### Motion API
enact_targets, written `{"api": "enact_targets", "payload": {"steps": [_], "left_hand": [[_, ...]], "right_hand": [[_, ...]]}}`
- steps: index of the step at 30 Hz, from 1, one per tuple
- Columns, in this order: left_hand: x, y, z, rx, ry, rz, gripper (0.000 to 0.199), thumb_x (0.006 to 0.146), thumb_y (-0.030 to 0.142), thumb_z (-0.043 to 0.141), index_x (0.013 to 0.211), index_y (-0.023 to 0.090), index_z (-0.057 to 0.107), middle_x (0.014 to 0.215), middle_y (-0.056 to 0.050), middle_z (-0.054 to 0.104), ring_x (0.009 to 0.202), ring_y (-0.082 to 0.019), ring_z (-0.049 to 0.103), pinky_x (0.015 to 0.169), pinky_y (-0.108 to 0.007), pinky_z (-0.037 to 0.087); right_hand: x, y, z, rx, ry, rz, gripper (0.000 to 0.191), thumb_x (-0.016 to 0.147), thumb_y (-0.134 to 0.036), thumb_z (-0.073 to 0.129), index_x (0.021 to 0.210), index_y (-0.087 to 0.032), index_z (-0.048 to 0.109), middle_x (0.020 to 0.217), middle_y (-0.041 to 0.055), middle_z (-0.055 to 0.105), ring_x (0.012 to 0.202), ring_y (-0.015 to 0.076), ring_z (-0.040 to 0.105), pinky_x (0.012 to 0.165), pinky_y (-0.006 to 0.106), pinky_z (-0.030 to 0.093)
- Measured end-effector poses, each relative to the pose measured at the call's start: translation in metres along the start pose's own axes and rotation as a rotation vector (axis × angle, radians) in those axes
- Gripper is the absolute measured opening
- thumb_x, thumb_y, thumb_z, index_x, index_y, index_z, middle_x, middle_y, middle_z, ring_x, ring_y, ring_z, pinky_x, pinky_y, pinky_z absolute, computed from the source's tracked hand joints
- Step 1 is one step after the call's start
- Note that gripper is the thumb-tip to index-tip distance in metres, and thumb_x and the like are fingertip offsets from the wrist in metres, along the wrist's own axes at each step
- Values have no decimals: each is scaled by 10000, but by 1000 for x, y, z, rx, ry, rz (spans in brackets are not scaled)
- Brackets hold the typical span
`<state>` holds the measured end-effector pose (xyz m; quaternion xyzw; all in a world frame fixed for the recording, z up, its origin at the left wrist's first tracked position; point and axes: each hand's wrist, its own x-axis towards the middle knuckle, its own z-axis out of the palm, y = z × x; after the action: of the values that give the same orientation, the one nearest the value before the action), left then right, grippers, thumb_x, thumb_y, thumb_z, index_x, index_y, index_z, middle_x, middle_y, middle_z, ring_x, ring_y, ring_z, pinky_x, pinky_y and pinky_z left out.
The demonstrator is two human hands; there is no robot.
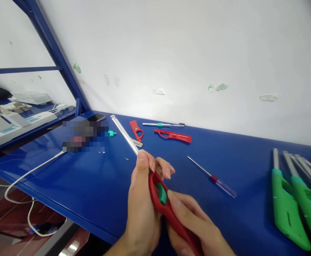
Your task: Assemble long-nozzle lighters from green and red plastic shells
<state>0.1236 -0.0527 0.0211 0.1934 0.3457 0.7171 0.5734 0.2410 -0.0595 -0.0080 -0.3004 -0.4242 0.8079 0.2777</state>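
Note:
A red long-necked lighter with a green trigger and a silver tube is held between both hands. My left hand wraps the front of its body where the tube begins, the tube pointing away to the upper left. Lower down, my right hand is closed round the red handle, its thumb beside the trigger opening. Beyond the hands lie two red casing halves, a loose silver tube with a green collar and a small green trigger piece.
A screwdriver with a clear handle lies right of my hands. Several green lighters are at the right edge. A phone, a white cable and a power strip are on the left. A white wall stands behind the blue table.

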Motion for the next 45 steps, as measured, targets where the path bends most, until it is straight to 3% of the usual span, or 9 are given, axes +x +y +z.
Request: {"api": "enact_targets", "payload": {"steps": [7, 13, 18, 20, 24, 29, 33, 38, 45], "left_hand": [[-7, 5, -5, 48, -41, -47, 557, 941, 710, 843, 818, 240, 570, 798, 29, 573, 948, -178, 669, 897, -259, 608], [-7, 6, -8, 51, -77, -61, 476, 1030, 648, 774, 856, 249, 581, 845, 30, 593, 998, -164, 653, 1018, -276, 603], [4, 11, -9, 105, -43, -66, 536, 806, 650, 989, 810, 231, 654, 911, 1, 688, 946, -175, 669, 839, -217, 621], [11, 14, -11, 156, -39, -58, 511, 754, 635, 1028, 922, 231, 764, 969, -19, 753, 917, -177, 695, 772, -208, 621], [17, 17, -18, 204, -89, -43, 476, 824, 527, 1022, 1154, 234, 844, 1055, -43, 823, 873, -152, 727, 759, -194, 618], [11, 19, -21, 180, -156, 1, 342, 862, 468, 1004, 1041, 217, 857, 1018, -53, 826, 960, -188, 761, 838, -228, 630], [9, 23, -19, 186, -197, 37, 290, 890, 431, 982, 1034, 215, 852, 986, -64, 811, 1002, -242, 784, 899, -295, 632], [13, 29, -24, 250, -314, 24, 226, 963, 419, 920, 1039, 220, 845, 985, -48, 791, 967, -192, 757, 852, -225, 609], [9, 36, -29, 393, -235, 83, 305, 957, 515, 911, 1110, 254, 875, 1084, -62, 874, 1044, -227, 813, 903, -235, 647]], "right_hand": [[0, 2, -1, 42, -26, 6, 900, 860, -996, 639, 1186, -162, 728, 411, -129, 413, 350, 64, 279, 382, 179, 214], [4, -1, -11, 142, -93, 91, 827, 876, -912, 726, 1178, -142, 727, 436, -91, 528, 332, 56, 332, 369, 163, 259], [8, -11, -17, 152, -107, 22, 669, 923, -813, 778, 1081, -165, 720, 553, -77, 624, 284, 34, 347, 313, 159, 299], [6, -17, -19, 153, -64, 17, 615, 923, -766, 823, 1093, -187, 704, 670, -63, 690, 322, 13, 350, 314, 137, 307], [0, -28, -21, 140, -10, 14, 575, 939, -719, 844, 1168, -212, 700, 733, -58, 712, 371, 10, 352, 314, 108, 280], [-3, -29, -20, 92, -26, 63, 597, 921, -770, 834, 1066, -207, 694, 688, -66, 662, 375, -7, 319, 326, 85, 267], [-4, -26, -22, 121, -50, 76, 628, 929, -768, 825, 1188, -209, 701, 673, -72, 658, 359, -3, 300, 317, 91, 248], [-2, -26, -26, 149, -117, 50, 589, 953, -739, 815, 1172, -209, 682, 680, -62, 677, 352, 4, 320, 322, 104, 249], [-2, -28, -22, 29, -114, -33, 516, 1036, -696, 748, 1130, -192, 697, 739, -47, 680, 383, -3, 409, 348, 96, 296]]}}
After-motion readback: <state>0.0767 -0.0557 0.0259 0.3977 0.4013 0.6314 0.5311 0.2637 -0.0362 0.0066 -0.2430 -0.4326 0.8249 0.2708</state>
